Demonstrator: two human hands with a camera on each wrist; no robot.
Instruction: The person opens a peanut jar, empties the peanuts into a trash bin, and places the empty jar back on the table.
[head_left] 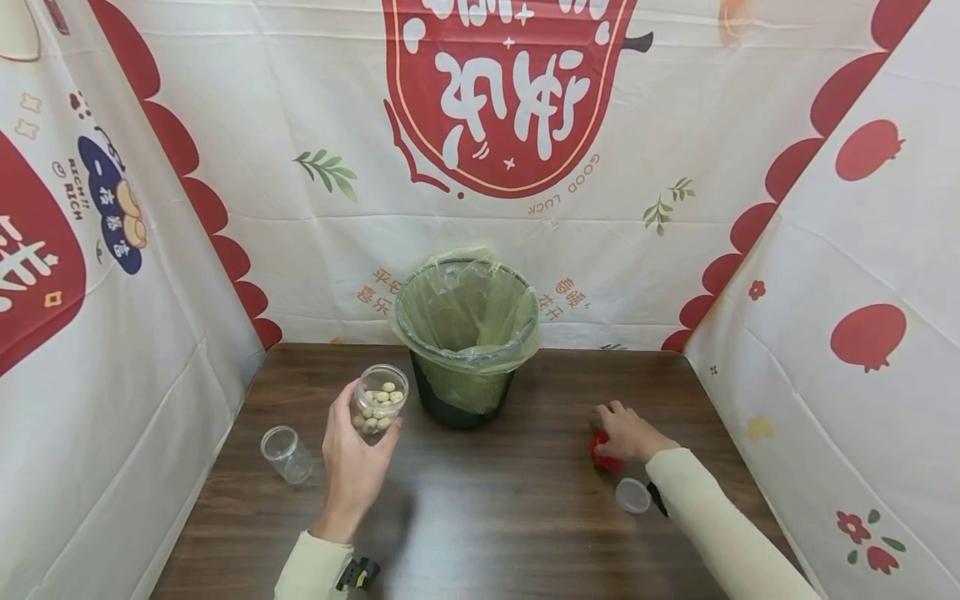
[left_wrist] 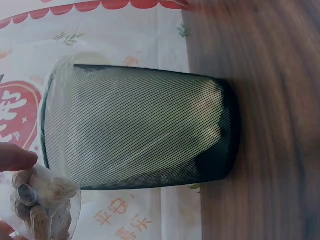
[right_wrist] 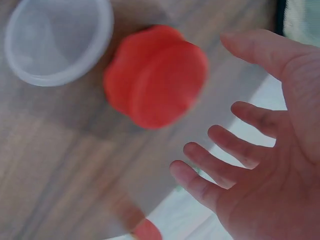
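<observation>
My left hand (head_left: 355,467) grips a clear jar (head_left: 367,440) from the side, thumb and fingers round its wall, in front of the bin. Pale brown nuts (head_left: 382,398) fill part of the jar, and its mouth shows no lid. In the left wrist view these nuts (left_wrist: 42,200) have rough shells like peanuts. Over on the right, my right hand (head_left: 632,433) reaches above a lobed red object (head_left: 604,454), partly covering it in the head view. The right wrist view has the fingers spread and apart from the red object (right_wrist: 155,77). Beside it lies a clear round lid (right_wrist: 59,42).
A black mesh bin (head_left: 465,400) lined with a yellow-green bag (head_left: 517,354) stands at the back middle of the brown wooden table (head_left: 480,517). Another clear jar (head_left: 288,456) is at the left. Printed cloth walls (head_left: 315,250) enclose the back and both sides.
</observation>
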